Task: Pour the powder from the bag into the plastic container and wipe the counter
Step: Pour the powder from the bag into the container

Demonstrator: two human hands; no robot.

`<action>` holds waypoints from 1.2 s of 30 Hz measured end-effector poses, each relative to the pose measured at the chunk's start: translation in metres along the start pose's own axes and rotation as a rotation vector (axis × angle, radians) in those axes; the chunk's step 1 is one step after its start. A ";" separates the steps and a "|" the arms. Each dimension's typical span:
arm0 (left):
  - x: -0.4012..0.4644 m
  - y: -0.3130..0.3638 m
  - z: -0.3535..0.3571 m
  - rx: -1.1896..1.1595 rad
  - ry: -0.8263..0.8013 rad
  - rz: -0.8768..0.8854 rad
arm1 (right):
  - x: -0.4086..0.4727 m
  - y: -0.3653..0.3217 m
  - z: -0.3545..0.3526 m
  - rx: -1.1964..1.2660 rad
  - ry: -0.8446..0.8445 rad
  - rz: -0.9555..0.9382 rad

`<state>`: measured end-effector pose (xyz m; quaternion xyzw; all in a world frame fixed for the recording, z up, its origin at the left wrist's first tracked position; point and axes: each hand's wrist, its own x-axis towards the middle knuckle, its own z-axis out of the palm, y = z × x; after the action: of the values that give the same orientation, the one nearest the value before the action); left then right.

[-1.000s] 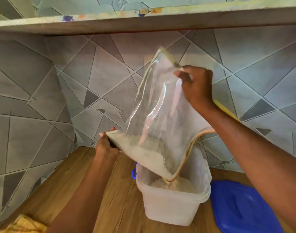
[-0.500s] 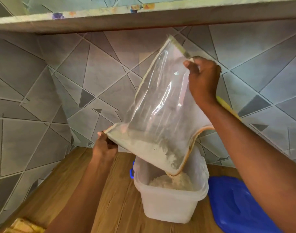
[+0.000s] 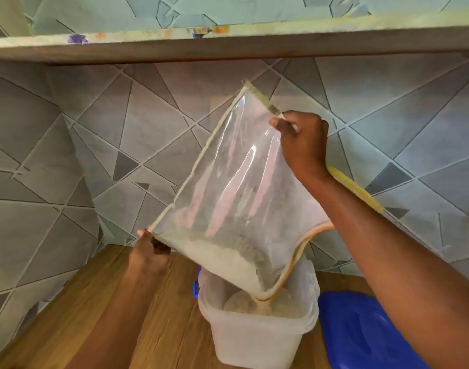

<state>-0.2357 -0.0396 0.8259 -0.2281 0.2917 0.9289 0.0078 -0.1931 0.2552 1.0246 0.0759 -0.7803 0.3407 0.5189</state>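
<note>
Over the wooden counter, I'm pinching the bag with my left hand and right hand; tipping faster risks powder overshooting the container.

Home kitchen, a corner of it. Wood-grain worktop runs into the corner where two walls meet. Both walls are covered in grey tile with a geometric triangle pattern, laid as a backsplash straight up from the worktop. Above the worktop, a shelf spans the full width, its front edge chipped and marked with paint spots. On the worktop, near the back wall, stands a translucent plastic container holding pale powder; a blue lid lies just beside it. Food storage and tiled splash wall point to domestic cooking space.
</note>
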 end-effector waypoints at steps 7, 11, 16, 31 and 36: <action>-0.001 0.001 0.011 -0.026 0.060 0.028 | -0.005 -0.002 -0.001 0.002 -0.083 -0.084; -0.010 0.002 0.014 0.023 0.041 0.026 | -0.013 0.002 0.000 -0.043 0.041 -0.064; 0.001 0.002 0.008 -0.023 0.061 0.057 | -0.003 0.005 -0.007 -0.016 0.021 0.022; -0.002 0.012 0.022 0.077 0.125 0.204 | 0.001 0.008 -0.009 0.096 -0.100 0.043; -0.004 0.020 0.035 0.003 0.111 0.160 | 0.000 0.007 -0.006 0.104 0.027 0.092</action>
<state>-0.2492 -0.0367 0.8635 -0.2550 0.3103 0.9121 -0.0824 -0.1919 0.2642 1.0227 0.0623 -0.7572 0.4051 0.5086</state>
